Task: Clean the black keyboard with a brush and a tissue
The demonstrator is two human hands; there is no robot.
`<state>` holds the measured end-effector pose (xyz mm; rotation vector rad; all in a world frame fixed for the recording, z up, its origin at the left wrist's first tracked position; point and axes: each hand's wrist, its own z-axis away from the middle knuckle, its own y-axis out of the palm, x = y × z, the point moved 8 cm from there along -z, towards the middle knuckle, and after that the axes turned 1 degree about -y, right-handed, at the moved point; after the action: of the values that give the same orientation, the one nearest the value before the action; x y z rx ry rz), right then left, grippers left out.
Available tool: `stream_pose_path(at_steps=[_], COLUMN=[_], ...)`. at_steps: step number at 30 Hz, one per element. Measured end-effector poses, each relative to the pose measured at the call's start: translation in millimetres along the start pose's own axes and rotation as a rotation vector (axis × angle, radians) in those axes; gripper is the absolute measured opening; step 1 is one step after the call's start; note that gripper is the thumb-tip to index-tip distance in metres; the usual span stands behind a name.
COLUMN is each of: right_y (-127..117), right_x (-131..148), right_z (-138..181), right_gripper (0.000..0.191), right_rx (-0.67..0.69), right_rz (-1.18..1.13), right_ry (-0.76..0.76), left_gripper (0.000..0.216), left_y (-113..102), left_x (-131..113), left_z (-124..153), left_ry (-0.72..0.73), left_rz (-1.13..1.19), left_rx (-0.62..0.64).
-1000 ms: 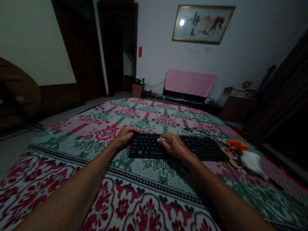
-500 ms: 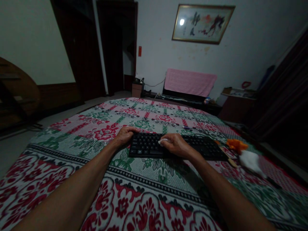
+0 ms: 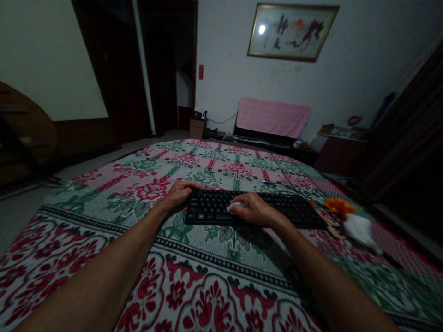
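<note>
A black keyboard [image 3: 206,205] lies flat on the flowered cover, its long side facing me. At its upper left corner, my left hand [image 3: 179,192] grips the edge, thumb and fingers closed around it. My right hand [image 3: 254,210] is over the middle of the keys, its fingers pinched on a small white wad [image 3: 235,207], perhaps cotton or tissue. The wad seems to touch the keys. My right hand and wrist hide part of the middle and lower keys.
The flowered cover [image 3: 194,159] spreads over the large surface. Right of the keyboard lie an orange crumpled cloth [image 3: 341,207], a white soft bundle [image 3: 359,228] and a flat wooden stick [image 3: 333,231]. A thin purple-tipped item [image 3: 267,182] lies behind the keyboard. A pink towel [image 3: 274,116] hangs farther back.
My right hand and the white wad have shifted very slightly over the keys. My left hand keeps its place on the keyboard's corner.
</note>
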<state>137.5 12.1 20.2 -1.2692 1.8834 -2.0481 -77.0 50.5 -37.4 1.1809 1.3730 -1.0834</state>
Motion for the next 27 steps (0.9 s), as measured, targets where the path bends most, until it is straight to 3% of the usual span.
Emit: stream_pose_path(at_steps=[7, 13, 21, 27], right_y=[4.1, 1.7, 10.0, 5.5], right_x=[2.7, 7.9, 17.5, 24.7], right_z=[3.0, -3.5, 1.1, -1.3], right_gripper=[0.024, 0.023, 0.019, 0.02], right_rx=[0.083, -0.09, -0.013, -0.147], right_rz=[-0.032, -0.013, 0.123, 0.16], right_ry=[0.012, -0.122, -0.168, -0.222], left_gripper=[0.031, 0.032, 0.032, 0.033], left_y=[1.1, 1.1, -0.9, -3.0], left_x=[1.1, 0.0, -0.6, 4.7], left_z=[0.4, 1.6, -1.3, -4.1], left_ry=[-0.021, -0.031, 0.011, 0.015], left_rz=[0.031, 0.037, -0.024, -0.012], left_rx=[0.013, 0.003, 0.009, 0.012])
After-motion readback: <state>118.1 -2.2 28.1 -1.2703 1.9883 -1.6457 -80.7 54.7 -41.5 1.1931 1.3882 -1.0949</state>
